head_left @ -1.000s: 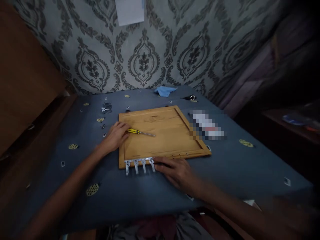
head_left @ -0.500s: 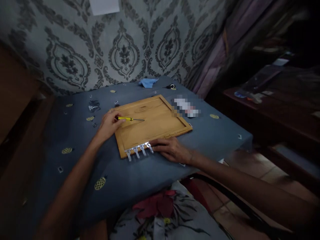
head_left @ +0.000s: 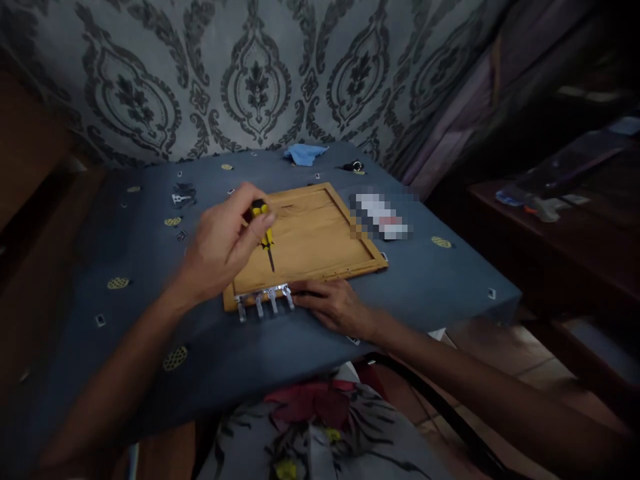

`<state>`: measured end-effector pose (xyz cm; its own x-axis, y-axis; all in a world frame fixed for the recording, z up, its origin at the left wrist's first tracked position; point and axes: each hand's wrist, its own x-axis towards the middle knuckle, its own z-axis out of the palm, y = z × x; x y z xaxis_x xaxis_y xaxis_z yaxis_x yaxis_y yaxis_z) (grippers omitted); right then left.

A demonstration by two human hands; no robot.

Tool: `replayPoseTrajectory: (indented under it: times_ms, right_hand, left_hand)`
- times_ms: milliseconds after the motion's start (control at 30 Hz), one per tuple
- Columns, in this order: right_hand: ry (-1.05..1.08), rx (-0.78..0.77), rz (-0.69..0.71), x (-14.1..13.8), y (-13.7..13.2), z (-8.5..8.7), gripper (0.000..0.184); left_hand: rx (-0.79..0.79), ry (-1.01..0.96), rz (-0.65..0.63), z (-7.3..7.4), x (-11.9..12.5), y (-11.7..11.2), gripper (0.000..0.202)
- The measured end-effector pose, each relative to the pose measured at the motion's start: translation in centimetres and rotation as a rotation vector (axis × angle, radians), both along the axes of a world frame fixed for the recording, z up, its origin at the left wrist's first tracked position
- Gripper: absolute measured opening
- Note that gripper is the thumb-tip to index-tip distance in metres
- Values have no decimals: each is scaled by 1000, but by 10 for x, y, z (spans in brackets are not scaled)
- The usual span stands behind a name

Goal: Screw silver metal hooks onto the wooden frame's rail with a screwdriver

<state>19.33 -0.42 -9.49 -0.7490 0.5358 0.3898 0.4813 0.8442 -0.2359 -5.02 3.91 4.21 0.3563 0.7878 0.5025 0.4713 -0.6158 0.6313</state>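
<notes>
A wooden framed board [head_left: 320,233] lies flat on a blue-covered table [head_left: 440,287]. A metal rack of hooks [head_left: 264,298] sits at the board's near edge. My left hand [head_left: 225,243] is raised above the board's left side, closed on a yellow-handled screwdriver [head_left: 265,230] whose tip points down at the board. My right hand [head_left: 330,305] rests on the near edge of the board beside the hook rack, fingers curled against it, pressing on wood and metal.
Small metal parts [head_left: 183,197] and tiny screws lie scattered at the left of the table. A blue cloth [head_left: 304,153] and a dark small tool [head_left: 353,166] lie near the patterned wall. A blurred white packet [head_left: 383,217] lies right of the board. A dark shelf [head_left: 560,213] stands at the right.
My left hand picked the screwdriver up off the board and turned it tip-down above the board. My right hand stayed at the hook rack. The camera view shifted.
</notes>
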Motion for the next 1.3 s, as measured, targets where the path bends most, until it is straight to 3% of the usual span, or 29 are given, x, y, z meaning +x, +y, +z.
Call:
replayPoseTrajectory:
  times_ms: [100, 233, 500, 1300]
  right_hand:
    - [6, 7, -3, 1, 0, -3, 34]
    - [32, 10, -6, 0, 1, -5, 33]
    - [33, 17, -22, -1, 0, -1, 33]
    - [28, 63, -8, 0, 1, 0, 30]
  left_hand:
    - [79, 164, -50, 5, 16, -11, 16]
    - [141, 261, -69, -3, 25, -22, 13]
    - [109, 260, -88, -16, 27, -21, 12]
    - [91, 251, -129, -20, 28, -17, 12]
